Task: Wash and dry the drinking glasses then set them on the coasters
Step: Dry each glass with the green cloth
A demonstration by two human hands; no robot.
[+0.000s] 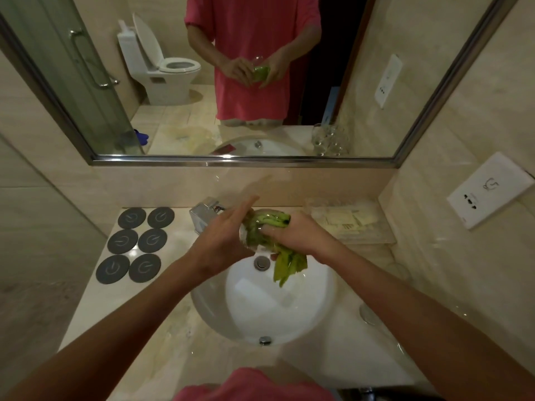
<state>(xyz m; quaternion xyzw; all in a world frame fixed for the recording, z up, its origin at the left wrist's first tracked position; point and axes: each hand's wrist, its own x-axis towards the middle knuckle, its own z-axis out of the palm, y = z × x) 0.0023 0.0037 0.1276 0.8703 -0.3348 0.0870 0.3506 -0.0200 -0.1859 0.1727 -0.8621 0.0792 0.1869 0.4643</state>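
Note:
Over the back of the white basin (304,314), my left hand (223,238) holds a clear drinking glass (249,235) on its side. My right hand (295,234) grips a green cloth (285,261), part of it pushed into the glass, its tail hanging down over the basin. Several round dark grey coasters (136,244) lie in two columns on the counter at the left, all bare. Another clear glass (369,314) stands on the counter at the right, partly hidden by my right forearm.
A chrome tap (204,215) stands behind the basin, just behind my left hand. A clear tray of sachets (350,221) sits at the back right. A wall socket (489,192) is on the right wall. The mirror (231,82) above reflects more glasses.

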